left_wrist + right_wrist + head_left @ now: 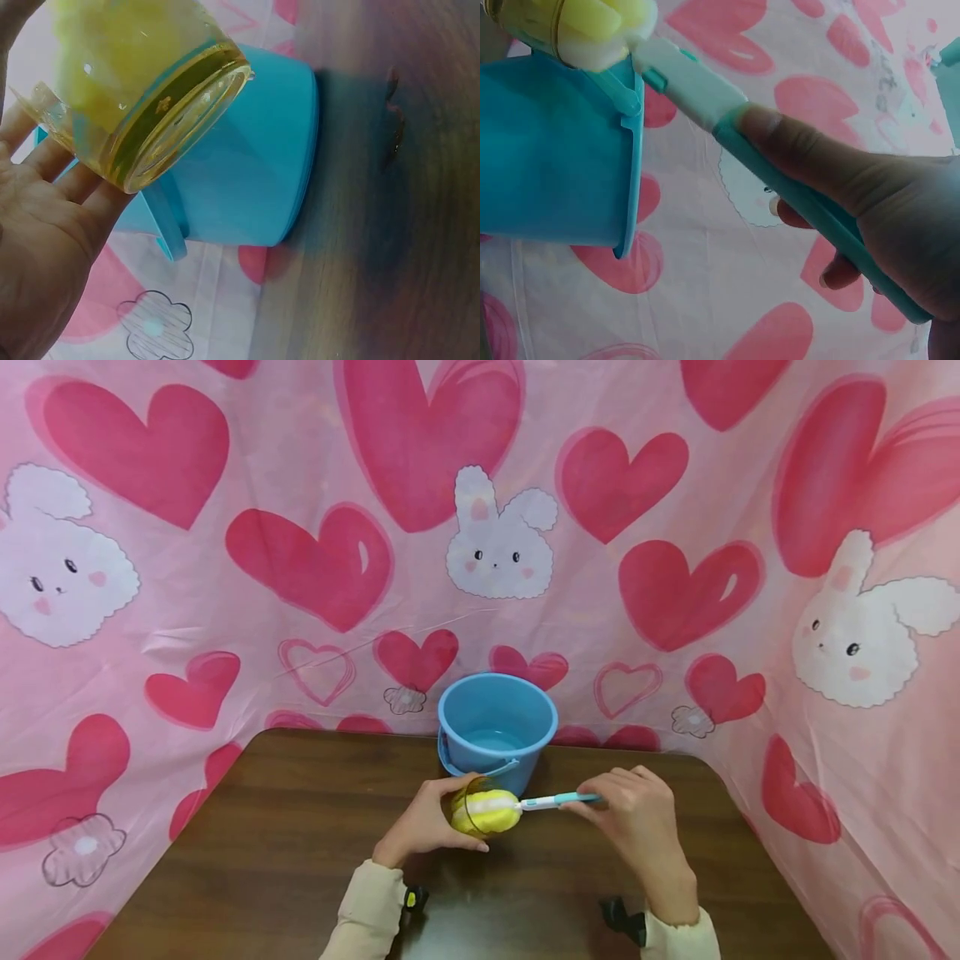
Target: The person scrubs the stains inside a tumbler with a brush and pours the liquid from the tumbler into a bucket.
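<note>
My left hand [429, 822] holds an amber glass cup [161, 112] tipped on its side, its mouth toward the right hand. Inside the cup sits the yellow and white sponge head [491, 812] of a cup brush, part of it showing past the rim. With thumb and fingers my right hand [637, 810] grips the brush's white and teal handle [780, 180], which runs left into the sponge. In the left wrist view the cup's thick base [187, 120] faces the camera, with the palm [45, 232] below and beside it.
Just behind the hands a blue bucket [536, 760] stands near the table's far edge, its handle [501, 768] hanging at the front. The dark wooden table [300, 860] meets a pink cloth [337, 610] with hearts and rabbits at the back and sides.
</note>
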`<state>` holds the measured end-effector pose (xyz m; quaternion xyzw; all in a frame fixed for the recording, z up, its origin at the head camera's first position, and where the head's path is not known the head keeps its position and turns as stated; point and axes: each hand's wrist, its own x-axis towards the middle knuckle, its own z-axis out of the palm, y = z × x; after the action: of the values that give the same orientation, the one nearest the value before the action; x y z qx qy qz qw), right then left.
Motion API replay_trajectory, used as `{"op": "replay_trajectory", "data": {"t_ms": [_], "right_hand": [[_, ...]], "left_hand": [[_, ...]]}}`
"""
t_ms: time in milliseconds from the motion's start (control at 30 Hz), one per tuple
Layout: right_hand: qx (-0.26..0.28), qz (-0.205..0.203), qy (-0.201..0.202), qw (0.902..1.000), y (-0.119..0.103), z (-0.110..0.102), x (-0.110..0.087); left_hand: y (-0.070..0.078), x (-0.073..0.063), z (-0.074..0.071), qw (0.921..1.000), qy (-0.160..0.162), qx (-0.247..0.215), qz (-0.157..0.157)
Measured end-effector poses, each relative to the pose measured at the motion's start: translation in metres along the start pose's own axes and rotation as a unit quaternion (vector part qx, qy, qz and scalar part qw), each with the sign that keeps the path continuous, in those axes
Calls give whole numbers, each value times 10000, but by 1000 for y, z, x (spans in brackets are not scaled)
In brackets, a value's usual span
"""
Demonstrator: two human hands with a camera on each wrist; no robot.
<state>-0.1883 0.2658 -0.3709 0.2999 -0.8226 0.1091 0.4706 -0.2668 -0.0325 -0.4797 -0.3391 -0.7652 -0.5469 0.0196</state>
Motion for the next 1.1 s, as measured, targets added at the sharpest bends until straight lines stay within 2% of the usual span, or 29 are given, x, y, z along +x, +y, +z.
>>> {"op": "replay_trajectory", "data": {"t_ms": [167,400,500,633,933,1100], "right_hand": [[194,40,13,9998,1,3,-1],[-163,105,295,9994,-1,10,-1],[-310,106,398,9987,-2,9,0],[-457,137,337,9983,-2,4,1],[-90,-10,217,9997,1,-1,0],[-84,98,305,9995,2,-2,-1]], "left_hand": [[-1,0,0,10000,-17,0,64],[1,0,-1,9999,17,-141,-82],[1,1,-2,10000,4,-96,-24],[2,2,-2,9999,-11,-33,122],[1,1,-2,9997,66,149,179],[0,2,1,9996,50,92,248]]}}
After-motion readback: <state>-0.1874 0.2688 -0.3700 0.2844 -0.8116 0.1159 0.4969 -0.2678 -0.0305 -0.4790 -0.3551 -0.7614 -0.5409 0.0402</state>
